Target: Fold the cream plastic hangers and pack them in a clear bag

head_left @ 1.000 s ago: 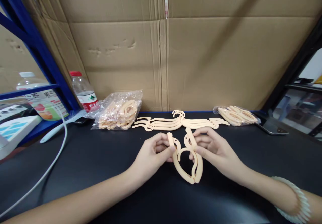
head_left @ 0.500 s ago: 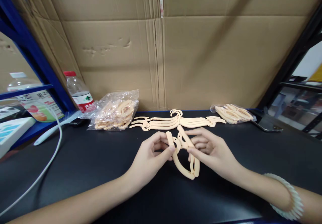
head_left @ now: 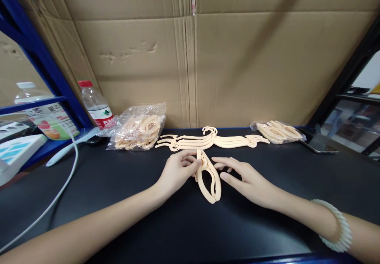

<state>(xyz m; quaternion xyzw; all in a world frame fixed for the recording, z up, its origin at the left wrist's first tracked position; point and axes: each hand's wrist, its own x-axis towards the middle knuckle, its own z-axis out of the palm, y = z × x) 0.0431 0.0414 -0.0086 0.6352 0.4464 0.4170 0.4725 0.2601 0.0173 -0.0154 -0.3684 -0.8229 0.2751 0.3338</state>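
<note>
My left hand (head_left: 181, 169) pinches the upper left end of a cream plastic folding hanger (head_left: 217, 185), its arms folded together into a narrow leaf shape. To the right of it, my right hand (head_left: 245, 177) has thumb and fingers apart, with the fingertips close to the hanger's side and nothing held. Just beyond both hands, several unfolded cream hangers (head_left: 231, 141) lie in an overlapping stack on the black table (head_left: 184, 232), their hooks pointing away from me.
A clear bag of folded hangers (head_left: 138, 129) lies at the back left, beside a red-capped bottle (head_left: 99, 107). At the back right are a smaller bag of hangers (head_left: 277, 132) and a dark flat device (head_left: 322, 147). A white cable (head_left: 67, 181) curves along the left. Cardboard (head_left: 133, 70) stands behind.
The hanger's two arms have closed together, and it has shifted slightly left. My right hand has let go of it and its fingers have spread; my left hand keeps its hold.
</note>
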